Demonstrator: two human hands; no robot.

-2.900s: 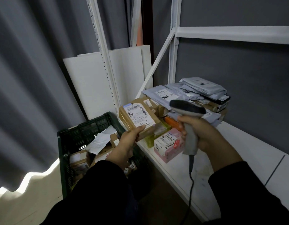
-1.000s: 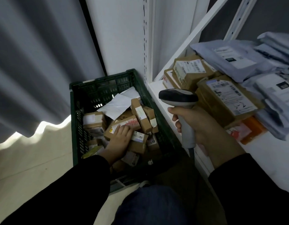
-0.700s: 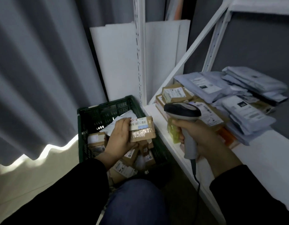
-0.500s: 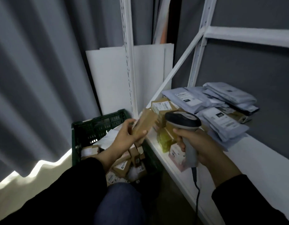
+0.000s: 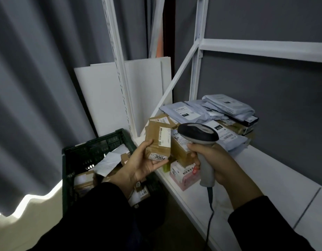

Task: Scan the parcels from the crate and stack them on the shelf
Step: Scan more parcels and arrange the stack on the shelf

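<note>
Shelf (image 5: 265, 178); parcel (image 5: 157, 140), upright-ish, in left grip (image 5: 139, 164).

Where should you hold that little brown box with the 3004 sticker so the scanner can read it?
By its lower left corner, coming from the left and below, as the left hand does: thumb on the left edge, fingers under the bottom end. The small cardboard box stands upright, labelled face turned toward the barcode scanner in the right hand, so this grip likely leaves labels uncovered.

Parcel storeroom (steel shelf (image 5: 265, 178), labelled parcels (image 5: 191, 113))
</note>
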